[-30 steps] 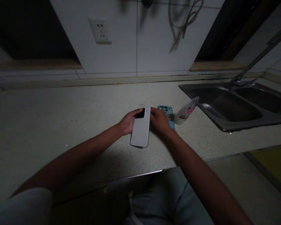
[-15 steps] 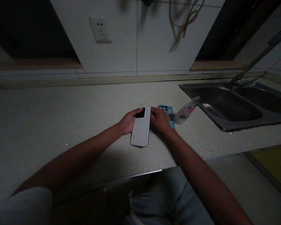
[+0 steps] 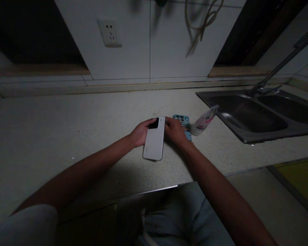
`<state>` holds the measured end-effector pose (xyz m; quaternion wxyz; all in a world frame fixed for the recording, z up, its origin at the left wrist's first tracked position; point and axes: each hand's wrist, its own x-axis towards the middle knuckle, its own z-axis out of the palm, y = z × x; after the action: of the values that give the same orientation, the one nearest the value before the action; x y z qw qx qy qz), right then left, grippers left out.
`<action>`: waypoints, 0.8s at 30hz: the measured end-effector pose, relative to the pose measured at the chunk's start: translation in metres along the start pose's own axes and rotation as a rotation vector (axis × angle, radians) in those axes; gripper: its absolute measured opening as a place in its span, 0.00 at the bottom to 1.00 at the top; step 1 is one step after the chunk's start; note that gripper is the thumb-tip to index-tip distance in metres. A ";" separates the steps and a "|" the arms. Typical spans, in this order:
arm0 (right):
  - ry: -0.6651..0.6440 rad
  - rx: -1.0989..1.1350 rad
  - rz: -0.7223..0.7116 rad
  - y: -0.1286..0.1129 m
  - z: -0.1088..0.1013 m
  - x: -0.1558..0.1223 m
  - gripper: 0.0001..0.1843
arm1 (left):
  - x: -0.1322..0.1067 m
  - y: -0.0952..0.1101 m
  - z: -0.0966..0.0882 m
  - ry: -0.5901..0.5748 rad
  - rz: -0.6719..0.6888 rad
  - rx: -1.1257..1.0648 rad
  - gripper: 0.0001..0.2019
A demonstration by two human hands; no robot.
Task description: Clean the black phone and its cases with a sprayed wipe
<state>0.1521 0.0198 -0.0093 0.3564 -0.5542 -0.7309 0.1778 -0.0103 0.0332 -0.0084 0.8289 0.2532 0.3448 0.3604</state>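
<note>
- Slim white phone (image 3: 154, 139) at centre frame, smooth matte back up, rounded corners, black glossy camera block at the far end, near end low over the speckled pale countertop (image 3: 66, 130)
- Left hand (image 3: 140, 133) wrapped on the phone's left edge, fingertips at the camera block
- Right hand (image 3: 176, 131) pinching the right edge, narrow grip
- Just right of that hand, lying flat: blue patterned phone case (image 3: 186, 123), partly hidden
- Further right, tilted white-and-pink tube (image 3: 204, 121) beside the brushed steel sink (image 3: 246, 139)

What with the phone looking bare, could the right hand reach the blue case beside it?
Probably yes: the right hand sits right beside the blue case, nothing between them; it would first have to release the phone.
</note>
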 end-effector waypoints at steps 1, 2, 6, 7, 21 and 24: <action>-0.003 0.002 -0.001 0.000 0.000 0.000 0.14 | 0.000 0.000 0.000 0.004 0.003 0.001 0.11; -0.007 0.004 -0.002 0.000 0.000 0.000 0.14 | 0.000 0.000 0.000 0.005 0.004 0.002 0.12; -0.013 0.013 -0.012 0.002 0.000 0.000 0.14 | 0.001 0.000 -0.001 -0.010 -0.002 0.006 0.12; -0.011 0.014 -0.015 0.002 0.000 0.000 0.14 | 0.001 0.000 -0.001 -0.013 -0.004 0.007 0.12; 0.088 0.088 0.016 0.002 0.005 0.000 0.14 | -0.001 0.000 0.000 -0.014 0.002 0.013 0.14; 0.136 0.132 0.026 0.002 0.007 0.001 0.15 | 0.000 -0.001 -0.003 -0.026 0.002 0.005 0.12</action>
<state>0.1486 0.0221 -0.0156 0.4388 -0.5496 -0.6845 0.1919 -0.0118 0.0335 -0.0106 0.8324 0.2601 0.3347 0.3570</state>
